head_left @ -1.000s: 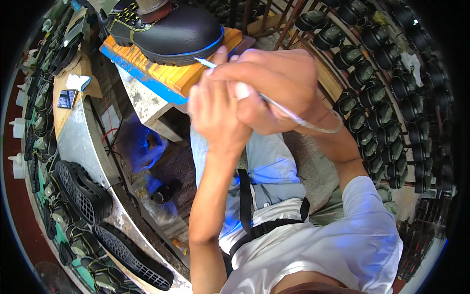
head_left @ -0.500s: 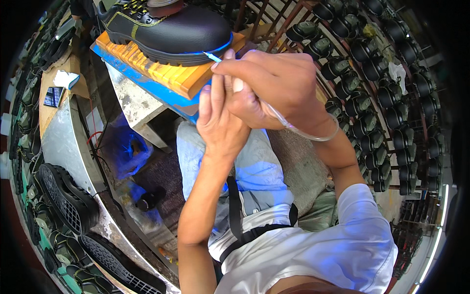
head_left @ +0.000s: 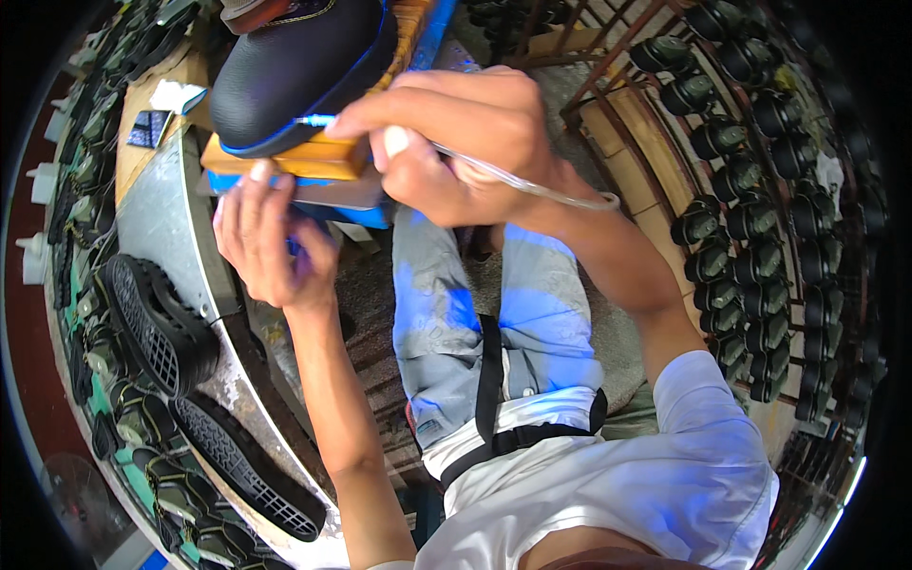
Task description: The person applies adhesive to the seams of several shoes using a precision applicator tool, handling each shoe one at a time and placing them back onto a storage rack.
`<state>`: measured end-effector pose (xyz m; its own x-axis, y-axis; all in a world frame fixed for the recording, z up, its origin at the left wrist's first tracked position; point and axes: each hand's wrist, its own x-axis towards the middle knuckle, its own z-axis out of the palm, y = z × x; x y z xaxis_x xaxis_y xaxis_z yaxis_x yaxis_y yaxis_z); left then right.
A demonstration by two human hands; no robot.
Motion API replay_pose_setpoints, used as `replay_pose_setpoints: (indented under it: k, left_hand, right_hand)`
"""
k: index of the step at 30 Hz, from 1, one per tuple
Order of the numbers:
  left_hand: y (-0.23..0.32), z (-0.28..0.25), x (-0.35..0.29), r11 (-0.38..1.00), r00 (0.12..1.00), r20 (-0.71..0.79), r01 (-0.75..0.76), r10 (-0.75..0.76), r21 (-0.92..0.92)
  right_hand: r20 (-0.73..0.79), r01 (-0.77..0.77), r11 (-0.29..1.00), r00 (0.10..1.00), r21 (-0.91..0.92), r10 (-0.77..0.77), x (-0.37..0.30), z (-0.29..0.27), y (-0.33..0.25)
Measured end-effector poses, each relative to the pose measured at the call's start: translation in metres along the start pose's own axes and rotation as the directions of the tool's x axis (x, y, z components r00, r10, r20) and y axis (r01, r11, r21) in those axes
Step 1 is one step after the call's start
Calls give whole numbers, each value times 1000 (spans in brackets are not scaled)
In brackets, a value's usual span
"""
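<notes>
A black shoe (head_left: 285, 81) sits on a yellow-brown wooden block (head_left: 318, 157), its rounded toe pointing toward me. Beneath the block is a blue support (head_left: 224, 180). My right hand (head_left: 475, 142) is closed around a slim pen-like applicator (head_left: 315, 121), whose tip meets the lower edge of the shoe's toe, where blue light glows along the seam. From that hand a clear thin tube (head_left: 532, 187) runs back along the wrist. My left hand (head_left: 271, 242) has its fingers stretched up against the block's near edge, thumb apart, not wrapped round anything.
At left, a curved metal-topped bench (head_left: 166, 204) holds black soles (head_left: 157, 323), a dark patterned packet (head_left: 148, 129) and a white crumpled piece (head_left: 177, 96). Shoes hang along its far side. Racks of dark shoes (head_left: 750, 237) line the right, with cardboard (head_left: 627, 142) nearby.
The shoe and block have swung round, the toe moving from pointing right to pointing toward me. My left hand has gone left, away from the right; the applicator has shifted left along the toe.
</notes>
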<state>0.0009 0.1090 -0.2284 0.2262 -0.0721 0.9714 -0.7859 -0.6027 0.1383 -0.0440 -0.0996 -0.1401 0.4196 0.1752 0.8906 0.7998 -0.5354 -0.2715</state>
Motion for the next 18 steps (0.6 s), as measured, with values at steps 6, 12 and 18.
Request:
replay_pose_setpoints:
  k: [6,12,18]
  left_hand:
    - [-47,-5,24,797,841,167,542,-515,-267]
    - [-54,6,60,864,795,344,425,-499,270]
    - [-84,16,55,883,819,332,452,-467,127]
  right_hand:
    - [-30,132,973,990,-190,-140,7,34,62]
    - [48,174,947,985,-271,-167,13,14,100]
    - [110,163,900,985,-404,-129,12,-23,107]
